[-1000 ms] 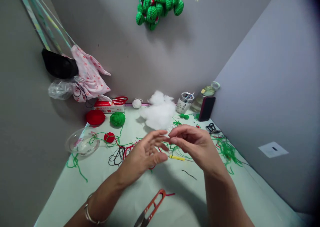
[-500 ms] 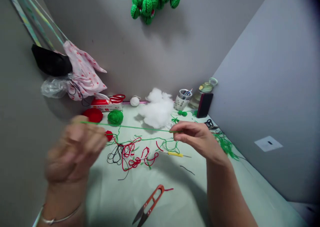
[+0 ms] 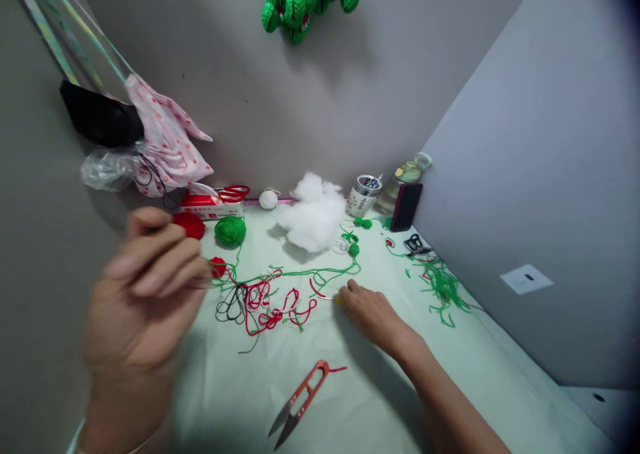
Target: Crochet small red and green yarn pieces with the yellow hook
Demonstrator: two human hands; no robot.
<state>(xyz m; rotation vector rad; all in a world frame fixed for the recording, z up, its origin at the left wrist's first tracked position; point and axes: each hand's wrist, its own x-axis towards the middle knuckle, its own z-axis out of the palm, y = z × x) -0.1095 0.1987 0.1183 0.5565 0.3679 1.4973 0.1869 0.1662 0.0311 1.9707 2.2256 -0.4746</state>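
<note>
My right hand [image 3: 367,311] is down at the table, its fingers closed on the yellow handle of a crochet hook [image 3: 339,300], whose metal shaft points left. My left hand [image 3: 153,287] is raised at the left with its fingers curled together; whatever it may hold is too small or hidden to make out. Green yarn [image 3: 300,271] lies across the table between the two hands. Just left of the hook are a short red strand [image 3: 316,289] and a tangle of red yarn [image 3: 273,317].
Orange thread snips [image 3: 303,401] lie near the front. Behind are a green yarn ball [image 3: 230,231], white stuffing [image 3: 315,214], a pen cup [image 3: 364,196] and a phone [image 3: 406,207]. Green scraps [image 3: 443,284] and black scissors [image 3: 416,244] lie right.
My right hand has let go of the stretched green yarn, moved down and taken hold of the hook. The yarn now lies slack. My left hand stays raised, its fingers turned slightly.
</note>
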